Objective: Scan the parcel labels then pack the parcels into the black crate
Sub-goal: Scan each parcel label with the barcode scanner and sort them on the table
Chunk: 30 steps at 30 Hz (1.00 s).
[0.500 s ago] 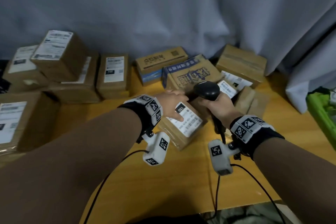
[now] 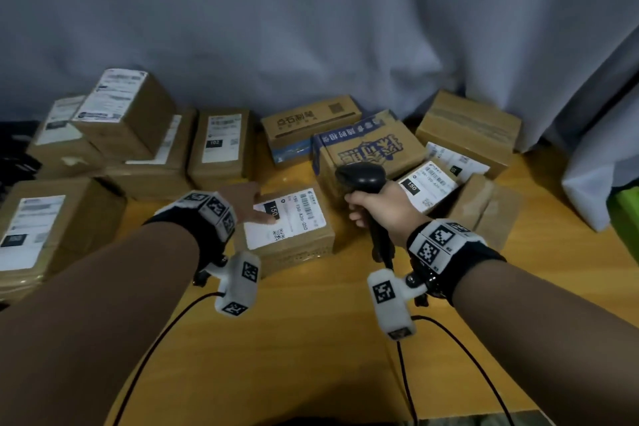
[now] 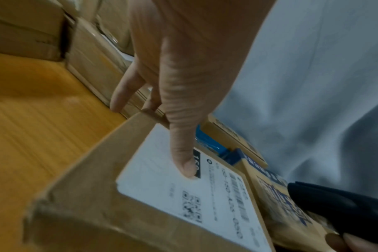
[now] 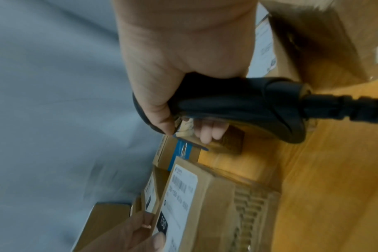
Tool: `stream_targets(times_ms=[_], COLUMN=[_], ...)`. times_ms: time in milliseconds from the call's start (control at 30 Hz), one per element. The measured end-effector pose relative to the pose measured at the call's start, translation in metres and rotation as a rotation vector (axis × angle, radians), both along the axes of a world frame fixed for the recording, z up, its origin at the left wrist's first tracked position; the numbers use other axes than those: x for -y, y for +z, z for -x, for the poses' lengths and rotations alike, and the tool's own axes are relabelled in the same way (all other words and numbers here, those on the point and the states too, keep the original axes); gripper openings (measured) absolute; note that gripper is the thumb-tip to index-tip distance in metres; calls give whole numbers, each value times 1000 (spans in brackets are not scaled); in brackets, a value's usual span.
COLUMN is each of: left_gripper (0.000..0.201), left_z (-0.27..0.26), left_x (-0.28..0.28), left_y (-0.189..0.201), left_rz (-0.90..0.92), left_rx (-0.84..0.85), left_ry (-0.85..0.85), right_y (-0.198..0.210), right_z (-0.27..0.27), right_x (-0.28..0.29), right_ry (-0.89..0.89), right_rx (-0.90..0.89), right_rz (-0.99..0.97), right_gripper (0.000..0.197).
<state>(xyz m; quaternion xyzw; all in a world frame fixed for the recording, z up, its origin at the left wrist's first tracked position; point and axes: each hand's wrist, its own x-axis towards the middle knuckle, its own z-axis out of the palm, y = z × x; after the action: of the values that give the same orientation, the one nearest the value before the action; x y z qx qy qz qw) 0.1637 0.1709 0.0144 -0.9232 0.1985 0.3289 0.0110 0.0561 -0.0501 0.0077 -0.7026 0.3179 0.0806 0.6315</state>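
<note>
A small brown parcel (image 2: 294, 245) with a white "150" label (image 2: 294, 218) lies mid-table. My left hand (image 2: 250, 204) grips its left end, thumb (image 3: 183, 163) pressing on the label and fingers curled over the edge. My right hand (image 2: 366, 214) grips a black handheld scanner (image 2: 363, 176) just right of the parcel, its head above the parcel's right edge. The right wrist view shows the scanner handle (image 4: 237, 102) in my fist and the parcel (image 4: 216, 204) below. Only a dark sliver of the black crate (image 2: 12, 152) shows at the far left.
Labelled parcels are stacked at the back left (image 2: 124, 114), with a large one (image 2: 52, 218) at the left edge. More boxes crowd the back right (image 2: 373, 149). A grey curtain (image 2: 311, 28) hangs behind. Bare wooden table (image 2: 311, 339) lies in front, crossed by two cables.
</note>
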Motion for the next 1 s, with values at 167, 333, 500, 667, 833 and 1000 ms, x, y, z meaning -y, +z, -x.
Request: stream_targets(times_ms=[167, 333, 500, 667, 833, 1000], left_gripper=[53, 54, 67, 58, 47, 41], left_z=[7, 33, 42, 39, 30, 33], left_x=[-31, -23, 10, 13, -7, -29], left_y=[4, -9, -18, -20, -16, -8], left_rz=[47, 434, 593, 636, 671, 694], left_rx=[-51, -281, -365, -325, -151, -64], left_ry=[253, 720, 782, 839, 897, 907], right_y=[-3, -3, 2, 43, 97, 114], right_z=[-9, -17, -27, -30, -36, -37], right_x=[-28, -42, -28, -13, -16, -30], right_ry=[110, 159, 103, 193, 426, 481], right_rx=[-17, -24, -29, 37, -3, -73], right_rz=[4, -29, 128, 287, 313, 303], right_gripper=[13, 17, 28, 25, 30, 30])
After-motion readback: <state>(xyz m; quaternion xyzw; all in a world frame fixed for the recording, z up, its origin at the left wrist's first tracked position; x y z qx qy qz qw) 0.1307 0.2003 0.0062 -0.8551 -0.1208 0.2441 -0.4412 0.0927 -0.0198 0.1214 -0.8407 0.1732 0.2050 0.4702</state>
